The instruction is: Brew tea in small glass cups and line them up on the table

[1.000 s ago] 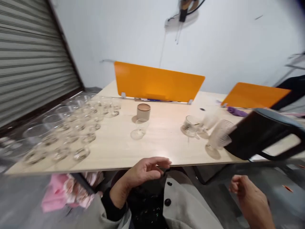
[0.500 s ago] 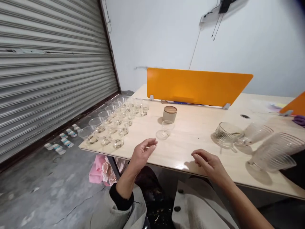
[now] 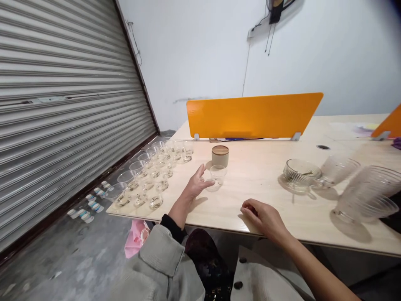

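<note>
My left hand is open, thumb and fingers spread at the left side of a clear cup. Its thumb overlaps the cup's edge in view; I cannot tell whether it touches. Just behind the cup stands a small beige canister with a wooden lid. Above the table's front edge, my right hand has its fingers curled in against the thumb, with nothing showing in them. Several clear cups stand in rows at the left, with small dark bits in their bottoms.
A ribbed glass bowl is on the right half of the table. Beyond it lean stacks of clear cups. An orange divider crosses the back. Several small white containers are on the floor at left.
My left hand has moved forward over the table to the clear cup. My right hand came in from the right and now stays near the front edge. The view swung left.
</note>
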Tool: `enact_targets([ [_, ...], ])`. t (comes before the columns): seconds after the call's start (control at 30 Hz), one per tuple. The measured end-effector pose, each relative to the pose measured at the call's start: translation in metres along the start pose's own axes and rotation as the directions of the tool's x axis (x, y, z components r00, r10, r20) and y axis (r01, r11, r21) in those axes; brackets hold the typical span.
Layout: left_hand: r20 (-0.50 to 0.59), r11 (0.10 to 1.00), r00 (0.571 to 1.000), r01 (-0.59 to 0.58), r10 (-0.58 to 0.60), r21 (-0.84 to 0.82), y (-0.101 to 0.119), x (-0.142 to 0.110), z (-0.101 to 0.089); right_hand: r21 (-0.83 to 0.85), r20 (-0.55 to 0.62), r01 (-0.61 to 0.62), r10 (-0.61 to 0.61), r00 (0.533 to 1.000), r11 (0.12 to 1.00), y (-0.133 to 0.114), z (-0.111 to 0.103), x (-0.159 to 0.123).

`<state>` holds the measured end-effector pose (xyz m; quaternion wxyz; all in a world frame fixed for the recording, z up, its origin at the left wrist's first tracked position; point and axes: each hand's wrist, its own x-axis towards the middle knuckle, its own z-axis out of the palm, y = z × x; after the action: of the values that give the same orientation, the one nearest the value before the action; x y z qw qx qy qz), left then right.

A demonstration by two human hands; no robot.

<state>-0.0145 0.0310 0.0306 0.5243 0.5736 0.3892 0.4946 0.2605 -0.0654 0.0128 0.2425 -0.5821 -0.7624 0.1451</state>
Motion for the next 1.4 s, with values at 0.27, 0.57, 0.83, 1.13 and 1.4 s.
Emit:
enact_targets([
  [0.27,0.097,0.999,0.995,0.040,-0.037,-0.034,-0.018,0.031,0.011,-0.002,0.025,-0.016,0.016,1.000,1.000,-0.002,-0.001,0.002],
  [0.57,-0.018,0.993,0.998,-0.051,0.053,0.103,-0.030,0.029,0.025,0.000,0.056,-0.043,0.043,0.997,0.999,0.002,-0.001,0.008],
  [0.83,-0.002,0.988,0.998,-0.067,0.068,0.142,-0.019,0.012,0.032,0.001,0.061,-0.034,0.034,0.998,0.999,0.006,0.000,0.008],
  [1.13,0.035,0.989,0.997,-0.077,0.073,0.123,-0.028,0.011,0.030,-0.002,0.066,-0.053,0.053,0.996,0.999,0.000,-0.003,0.008],
  [1.4,0.107,0.999,0.993,-0.049,0.049,0.002,-0.026,0.010,0.019,0.025,0.068,-0.057,0.056,0.996,0.998,0.000,-0.004,0.008],
])
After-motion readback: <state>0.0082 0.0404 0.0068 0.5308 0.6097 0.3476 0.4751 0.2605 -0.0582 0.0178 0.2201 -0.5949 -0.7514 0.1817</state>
